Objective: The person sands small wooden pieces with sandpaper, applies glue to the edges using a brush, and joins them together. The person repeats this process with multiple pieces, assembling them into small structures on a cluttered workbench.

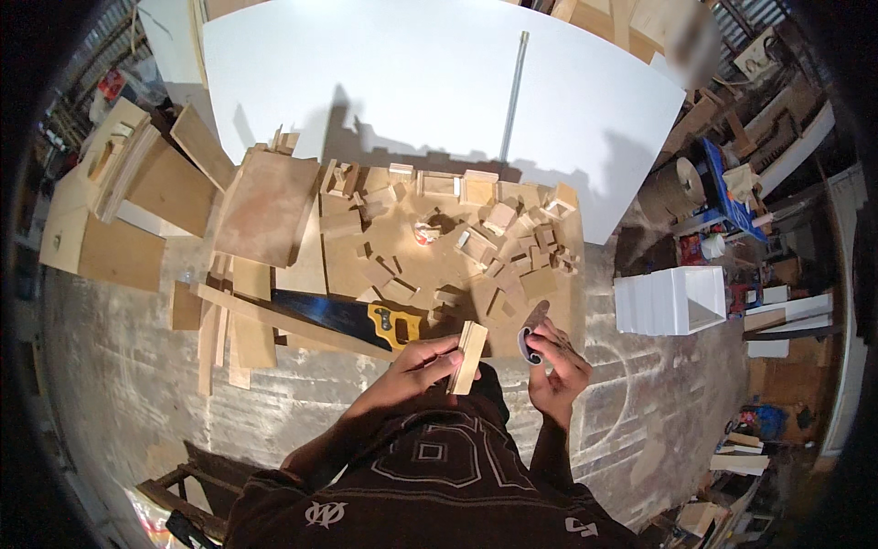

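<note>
In my left hand (422,368) is a small pale wooden block (470,357) with a stepped edge, held upright between thumb and fingers. My right hand (556,364) pinches a curled strip of brown sandpaper (534,322), apart from the block and to its right. Just beyond my left hand lies a handsaw (340,316) with a dark blade and a yellow and black handle. Past both hands, many small wooden offcuts and little box-like pieces (476,245) lie scattered over a brown work board (416,279).
Wooden strips (219,331) and a plywood panel (267,203) sit at the left, by larger wooden boxes (101,247). A white panel (412,87) stands at the back, with a metal bar (515,101) against it. A white box (651,304) rests on the floor at right.
</note>
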A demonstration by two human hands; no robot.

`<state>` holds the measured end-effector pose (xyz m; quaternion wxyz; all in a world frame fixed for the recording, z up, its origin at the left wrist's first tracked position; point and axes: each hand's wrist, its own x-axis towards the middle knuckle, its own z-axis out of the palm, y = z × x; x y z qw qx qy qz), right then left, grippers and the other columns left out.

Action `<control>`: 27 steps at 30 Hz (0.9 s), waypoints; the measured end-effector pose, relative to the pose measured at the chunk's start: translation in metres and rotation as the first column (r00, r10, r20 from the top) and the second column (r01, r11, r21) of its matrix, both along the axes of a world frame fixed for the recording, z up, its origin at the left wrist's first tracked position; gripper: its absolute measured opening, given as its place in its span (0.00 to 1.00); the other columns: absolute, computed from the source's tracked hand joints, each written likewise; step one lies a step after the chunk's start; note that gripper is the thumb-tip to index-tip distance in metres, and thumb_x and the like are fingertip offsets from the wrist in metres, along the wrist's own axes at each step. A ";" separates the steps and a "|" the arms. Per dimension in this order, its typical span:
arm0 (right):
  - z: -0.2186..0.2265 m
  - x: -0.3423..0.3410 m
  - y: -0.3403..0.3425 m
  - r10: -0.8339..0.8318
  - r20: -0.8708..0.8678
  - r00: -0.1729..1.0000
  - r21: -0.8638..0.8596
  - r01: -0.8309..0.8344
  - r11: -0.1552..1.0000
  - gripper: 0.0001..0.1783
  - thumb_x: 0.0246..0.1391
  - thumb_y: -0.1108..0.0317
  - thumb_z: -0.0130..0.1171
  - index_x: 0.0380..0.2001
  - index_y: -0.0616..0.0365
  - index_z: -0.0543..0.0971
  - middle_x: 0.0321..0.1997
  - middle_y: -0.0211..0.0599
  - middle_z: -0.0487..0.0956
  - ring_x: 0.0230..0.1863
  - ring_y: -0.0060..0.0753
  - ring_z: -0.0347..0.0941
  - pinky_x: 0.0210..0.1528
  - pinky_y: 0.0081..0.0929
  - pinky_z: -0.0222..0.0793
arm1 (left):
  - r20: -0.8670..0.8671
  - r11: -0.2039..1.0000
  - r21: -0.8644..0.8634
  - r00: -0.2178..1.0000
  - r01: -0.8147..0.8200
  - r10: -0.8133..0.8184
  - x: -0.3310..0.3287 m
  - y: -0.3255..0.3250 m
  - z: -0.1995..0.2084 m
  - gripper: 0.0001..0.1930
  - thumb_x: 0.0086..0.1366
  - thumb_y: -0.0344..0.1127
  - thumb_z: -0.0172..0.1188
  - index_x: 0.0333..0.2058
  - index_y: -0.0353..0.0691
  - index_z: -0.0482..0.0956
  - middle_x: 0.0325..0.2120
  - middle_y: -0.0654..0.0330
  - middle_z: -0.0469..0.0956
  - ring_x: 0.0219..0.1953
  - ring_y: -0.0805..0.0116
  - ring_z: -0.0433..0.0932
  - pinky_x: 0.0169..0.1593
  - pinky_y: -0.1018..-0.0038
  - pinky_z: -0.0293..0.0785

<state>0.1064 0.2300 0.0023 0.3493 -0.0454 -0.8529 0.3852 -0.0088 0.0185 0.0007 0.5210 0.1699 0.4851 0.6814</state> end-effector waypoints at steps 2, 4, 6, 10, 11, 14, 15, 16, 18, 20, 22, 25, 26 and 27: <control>0.000 -0.003 -0.005 0.036 0.003 0.999 -0.020 -0.036 0.999 0.14 0.45 0.85 0.57 0.36 0.61 0.85 0.42 0.45 0.85 0.50 0.50 0.82 0.54 0.42 0.75 | -0.028 0.999 0.035 0.999 0.038 -0.037 -0.003 0.000 0.000 0.21 0.76 0.41 0.49 0.61 0.35 0.70 0.39 0.58 0.82 0.38 0.77 0.78 0.41 0.78 0.75; 0.006 -0.007 -0.009 0.070 0.014 0.997 -0.018 -0.070 0.997 0.14 0.45 0.85 0.58 0.36 0.62 0.85 0.42 0.45 0.85 0.50 0.50 0.82 0.54 0.42 0.75 | -0.074 0.998 0.055 0.997 0.034 -0.029 -0.004 -0.001 -0.002 0.21 0.76 0.41 0.49 0.61 0.35 0.70 0.39 0.59 0.82 0.38 0.77 0.78 0.42 0.78 0.75; 0.008 -0.010 -0.012 0.070 0.027 0.997 -0.033 -0.070 0.997 0.14 0.45 0.84 0.59 0.35 0.63 0.85 0.42 0.46 0.85 0.49 0.50 0.82 0.52 0.40 0.76 | -0.111 0.997 0.076 0.994 0.028 -0.019 -0.001 -0.001 -0.006 0.21 0.76 0.41 0.50 0.61 0.35 0.70 0.39 0.59 0.82 0.39 0.77 0.78 0.43 0.78 0.74; 0.000 -0.013 -0.014 0.088 0.005 0.996 -0.105 -0.087 0.991 0.12 0.44 0.84 0.60 0.34 0.64 0.85 0.41 0.46 0.85 0.47 0.49 0.83 0.51 0.39 0.76 | -0.130 0.997 0.075 0.991 0.019 -0.009 -0.002 -0.003 -0.009 0.21 0.76 0.41 0.50 0.60 0.34 0.70 0.39 0.59 0.82 0.40 0.77 0.78 0.45 0.77 0.74; 0.000 -0.016 -0.015 0.101 0.003 0.995 -0.123 -0.100 0.987 0.12 0.44 0.83 0.61 0.34 0.64 0.85 0.40 0.46 0.85 0.46 0.49 0.83 0.51 0.39 0.77 | -0.122 0.998 0.062 0.992 0.027 -0.020 -0.002 -0.004 -0.008 0.21 0.76 0.41 0.50 0.60 0.34 0.71 0.39 0.59 0.82 0.40 0.77 0.78 0.46 0.77 0.74; -0.002 -0.020 -0.024 0.148 -0.021 0.989 -0.135 -0.150 0.979 0.12 0.43 0.83 0.62 0.33 0.64 0.85 0.40 0.46 0.85 0.46 0.48 0.83 0.50 0.38 0.77 | -0.101 1.000 0.030 0.995 -0.008 0.011 0.000 -0.007 -0.008 0.21 0.76 0.42 0.50 0.59 0.34 0.71 0.39 0.59 0.82 0.41 0.77 0.78 0.47 0.77 0.73; -0.002 -0.022 -0.026 0.164 -0.032 0.986 -0.132 -0.166 0.977 0.11 0.43 0.83 0.63 0.33 0.64 0.85 0.40 0.47 0.85 0.46 0.48 0.83 0.50 0.37 0.77 | -0.109 1.000 0.021 0.994 -0.013 0.016 0.000 -0.008 -0.009 0.21 0.76 0.42 0.50 0.59 0.34 0.71 0.39 0.59 0.82 0.41 0.76 0.78 0.47 0.77 0.73; -0.003 -0.024 -0.027 0.179 -0.057 0.982 -0.091 -0.183 0.979 0.08 0.45 0.83 0.65 0.32 0.68 0.83 0.35 0.49 0.85 0.42 0.48 0.84 0.47 0.38 0.78 | -0.110 1.000 0.017 0.994 -0.011 0.013 -0.001 -0.009 -0.009 0.21 0.76 0.42 0.50 0.59 0.34 0.71 0.39 0.59 0.82 0.41 0.76 0.78 0.47 0.77 0.73; -0.003 -0.027 -0.031 0.182 -0.073 0.981 -0.114 -0.189 0.975 0.08 0.45 0.83 0.65 0.32 0.68 0.83 0.35 0.49 0.85 0.42 0.48 0.84 0.47 0.37 0.78 | -0.113 1.000 0.010 0.994 -0.003 0.004 -0.004 -0.011 -0.008 0.21 0.76 0.42 0.50 0.59 0.34 0.71 0.39 0.59 0.83 0.42 0.76 0.78 0.47 0.77 0.73; -0.003 -0.025 -0.032 0.181 -0.065 0.981 -0.130 -0.188 0.974 0.09 0.45 0.83 0.65 0.33 0.67 0.83 0.37 0.50 0.85 0.42 0.48 0.84 0.47 0.37 0.78 | -0.104 0.999 0.032 0.995 -0.011 0.014 -0.005 -0.011 -0.008 0.20 0.76 0.40 0.50 0.59 0.34 0.72 0.39 0.59 0.82 0.42 0.76 0.78 0.47 0.78 0.73; -0.003 -0.025 -0.034 0.184 -0.068 0.981 -0.147 -0.192 0.970 0.10 0.44 0.83 0.66 0.33 0.66 0.84 0.37 0.50 0.85 0.43 0.48 0.84 0.48 0.38 0.77 | -0.114 1.000 0.017 0.993 -0.008 0.010 -0.007 -0.010 -0.010 0.19 0.76 0.40 0.50 0.59 0.35 0.72 0.39 0.60 0.82 0.41 0.76 0.78 0.47 0.78 0.72; -0.007 -0.027 -0.034 0.231 -0.053 0.971 -0.108 -0.236 0.966 0.14 0.41 0.84 0.65 0.34 0.62 0.85 0.41 0.46 0.86 0.47 0.47 0.83 0.49 0.37 0.77 | -0.184 1.000 -0.018 0.983 -0.017 0.014 -0.011 -0.008 -0.019 0.18 0.75 0.38 0.50 0.58 0.34 0.73 0.39 0.61 0.82 0.40 0.76 0.78 0.46 0.77 0.73; -0.008 -0.029 -0.034 0.254 -0.046 0.966 -0.085 -0.258 0.963 0.15 0.39 0.84 0.65 0.34 0.60 0.86 0.42 0.43 0.86 0.49 0.47 0.83 0.50 0.36 0.76 | -0.223 0.999 -0.001 0.974 -0.036 0.035 -0.012 -0.009 -0.026 0.18 0.75 0.38 0.51 0.57 0.34 0.74 0.39 0.61 0.82 0.39 0.76 0.78 0.45 0.77 0.75; -0.007 -0.033 -0.034 0.290 -0.032 0.956 -0.033 -0.291 0.956 0.16 0.38 0.84 0.65 0.34 0.59 0.86 0.43 0.43 0.86 0.50 0.46 0.82 0.50 0.37 0.75 | -0.261 0.998 0.017 0.964 -0.055 0.057 -0.013 -0.010 -0.030 0.18 0.75 0.37 0.51 0.57 0.33 0.74 0.40 0.62 0.81 0.38 0.76 0.78 0.43 0.77 0.76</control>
